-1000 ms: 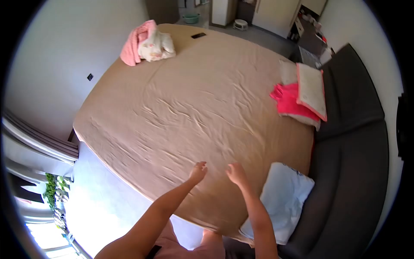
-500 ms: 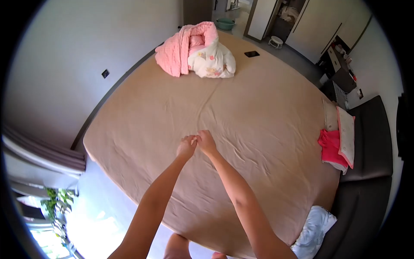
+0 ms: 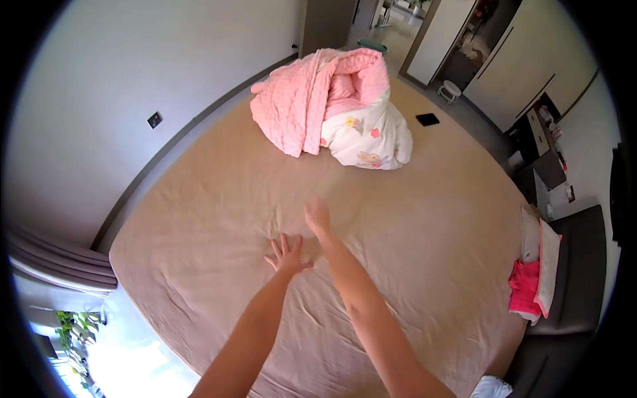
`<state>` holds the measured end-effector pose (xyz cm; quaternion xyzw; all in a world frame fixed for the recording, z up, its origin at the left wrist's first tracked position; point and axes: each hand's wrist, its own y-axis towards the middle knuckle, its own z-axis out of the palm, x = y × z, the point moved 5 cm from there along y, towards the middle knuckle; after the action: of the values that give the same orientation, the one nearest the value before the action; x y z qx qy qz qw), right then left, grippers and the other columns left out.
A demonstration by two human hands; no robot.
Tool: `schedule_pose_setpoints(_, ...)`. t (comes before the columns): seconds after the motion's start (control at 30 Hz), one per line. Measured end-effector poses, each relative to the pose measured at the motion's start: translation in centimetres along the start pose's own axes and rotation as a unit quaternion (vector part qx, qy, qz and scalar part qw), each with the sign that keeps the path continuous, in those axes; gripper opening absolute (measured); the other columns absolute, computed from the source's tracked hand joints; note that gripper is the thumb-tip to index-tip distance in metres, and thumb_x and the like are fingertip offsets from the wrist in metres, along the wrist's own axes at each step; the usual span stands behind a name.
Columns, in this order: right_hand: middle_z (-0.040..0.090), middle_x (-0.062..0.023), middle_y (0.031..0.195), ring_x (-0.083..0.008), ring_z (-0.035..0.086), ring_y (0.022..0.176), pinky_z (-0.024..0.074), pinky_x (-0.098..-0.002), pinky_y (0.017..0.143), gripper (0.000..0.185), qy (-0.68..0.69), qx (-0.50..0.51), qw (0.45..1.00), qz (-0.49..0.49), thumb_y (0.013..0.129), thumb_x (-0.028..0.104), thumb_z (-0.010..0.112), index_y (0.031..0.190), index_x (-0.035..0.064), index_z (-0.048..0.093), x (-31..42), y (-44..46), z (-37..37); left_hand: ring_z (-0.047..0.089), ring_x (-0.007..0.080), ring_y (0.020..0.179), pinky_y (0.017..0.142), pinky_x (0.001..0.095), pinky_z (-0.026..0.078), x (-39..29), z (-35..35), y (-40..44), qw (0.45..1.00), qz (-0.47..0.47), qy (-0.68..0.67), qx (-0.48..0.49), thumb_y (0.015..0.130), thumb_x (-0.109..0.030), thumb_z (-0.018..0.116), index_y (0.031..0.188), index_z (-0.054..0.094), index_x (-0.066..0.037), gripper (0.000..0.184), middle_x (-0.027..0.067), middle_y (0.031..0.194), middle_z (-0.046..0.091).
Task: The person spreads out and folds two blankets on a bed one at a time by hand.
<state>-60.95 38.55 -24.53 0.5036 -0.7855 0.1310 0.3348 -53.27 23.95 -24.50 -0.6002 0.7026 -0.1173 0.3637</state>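
A tan fitted sheet (image 3: 219,219) covers the large bed and shows creases around my hands. My left hand (image 3: 288,256) lies on it with fingers spread wide, pressing down flat and holding nothing. Just ahead and to the right, my right hand (image 3: 317,215) is over the sheet, smeared by motion. Its fingers look bent, but whether they grip any fabric I cannot make out. Beyond both hands, a bunched quilt (image 3: 292,99), pink on one side and white with printed figures on the other, is heaped at the far end of the bed.
A dark flat phone-like object (image 3: 427,119) lies right of the quilt. Pillows (image 3: 549,265) and a red cloth (image 3: 525,288) rest against the dark headboard (image 3: 577,265). A white stool (image 3: 450,90) stands by the wardrobe. Curtains (image 3: 60,262) hang at left.
My hands were together on the sheet; now they are apart, the left spread flat, the right further forward. The view has shifted closer to the quilt.
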Motion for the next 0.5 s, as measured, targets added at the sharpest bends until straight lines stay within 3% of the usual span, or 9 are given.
schedule_pose_setpoints(0.07, 0.052, -0.0228, 0.11, -0.0357, 0.047, 0.105, 0.0369, -0.0434, 0.09, 0.042, -0.025, -0.024, 0.999, 0.021, 0.081, 0.028, 0.053, 0.11, -0.0013, 0.05, -0.9, 4.5, 2.4, -0.011, 0.0372, 0.132, 0.093, 0.0714, 0.006, -0.4, 0.2, 0.3, 0.998, 0.002, 0.069, -0.01, 0.058, -0.043, 0.075, 0.137, 0.015, -0.036, 0.099, 0.0086, 0.146, -0.008)
schedule_pose_setpoints(0.17, 0.049, -0.0252, 0.112, -0.0363, 0.047, 0.106, 0.0361, -0.0445, 0.091, 0.045, -0.087, -0.026, 0.995, 0.032, 0.08, 0.029, 0.054, 0.112, -0.0014, 0.049, -0.3, 10.5, 3.2, -0.012, 0.0372, 0.132, 0.091, 0.0722, 0.005, -0.2, 0.7, 0.9, 0.997, 0.006, 0.069, -0.037, 0.055, -0.042, 0.076, 0.137, 0.017, -0.037, 0.101, 0.0094, 0.145, -0.012)
schedule_pose_setpoints(0.23, 0.044, -0.0235, 0.12, -0.0338, 0.042, 0.112, 0.034, -0.0453, 0.093, 0.034, -0.013, -0.148, 0.988, -0.028, 0.077, 0.026, 0.057, 0.098, 0.0, 0.059, 0.0, 13.8, 3.2, -0.013, 0.0362, 0.132, 0.092, 0.072, 0.003, -0.5, 0.1, 0.9, 0.996, 0.003, 0.079, -0.036, 0.054, -0.04, 0.077, 0.137, 0.016, -0.038, 0.102, 0.009, 0.145, -0.013)
schedule_pose_setpoints(0.27, 0.044, -0.0235, 0.12, -0.0338, 0.042, 0.112, 0.034, -0.0453, 0.093, 0.034, -0.008, -0.142, 0.989, -0.028, 0.077, 0.026, 0.057, 0.098, 0.0, 0.059, -0.4, 15.4, 4.1, -0.013, 0.0351, 0.132, 0.093, 0.0712, 0.002, -0.5, 0.1, 0.8, 0.996, 0.004, 0.085, -0.029, 0.056, -0.04, 0.076, 0.136, 0.015, -0.039, 0.101, 0.0083, 0.145, -0.014)
schedule_pose_setpoints(0.37, 0.038, -0.0223, 0.126, -0.033, 0.039, 0.114, 0.0346, -0.044, 0.092, 0.03, 0.243, -0.174, 0.953, -0.038, 0.075, 0.028, 0.058, 0.085, -0.0003, 0.063, -0.9, 19.0, 5.8, -0.013, 0.0337, 0.132, 0.094, 0.0699, 0.0, -0.5, -0.6, 1.1, 0.994, 0.0, 0.103, -0.023, 0.057, -0.042, 0.076, 0.136, 0.013, -0.041, 0.101, 0.0084, 0.145, -0.015)
schedule_pose_setpoints(0.43, 0.053, -0.0235, 0.106, -0.0314, 0.053, 0.096, 0.0422, -0.042, 0.08, 0.031, 0.113, -0.078, 0.984, 0.114, 0.075, 0.027, 0.056, 0.07, -0.0025, 0.063, 1.7, 17.3, 1.4, -0.014, 0.0338, 0.132, 0.094, 0.0697, 0.0, -0.7, -0.5, 1.2, 0.994, 0.013, 0.103, -0.021, 0.054, -0.045, 0.076, 0.136, 0.013, -0.042, 0.103, 0.0089, 0.144, -0.016)
schedule_pose_setpoints(0.47, 0.053, -0.0235, 0.106, -0.0314, 0.053, 0.096, 0.0422, -0.042, 0.08, 0.031, 0.113, -0.08, 0.983, 0.117, 0.075, 0.027, 0.056, 0.07, -0.0025, 0.063, 1.1, 16.9, 1.5, -0.014, 0.0338, 0.132, 0.094, 0.0697, 0.0, -0.6, -0.5, 1.2, 0.994, 0.014, 0.106, -0.019, 0.054, -0.045, 0.076, 0.136, 0.013, -0.042, 0.103, 0.0089, 0.144, -0.016)
schedule_pose_setpoints(0.5, 0.056, -0.0227, 0.088, -0.0312, 0.055, 0.081, 0.0427, -0.042, 0.07, 0.032, 0.137, -0.065, 0.983, 0.102, 0.075, 0.027, 0.055, 0.067, -0.0032, 0.061, 0.7, 16.5, 1.3, -0.016, 0.0339, 0.132, 0.094, 0.0695, 0.0, -0.5, -0.6, 1.3, 0.995, 0.021, 0.096, -0.021, 0.052, -0.046, 0.077, 0.136, 0.013, -0.042, 0.105, 0.009, 0.144, -0.017)
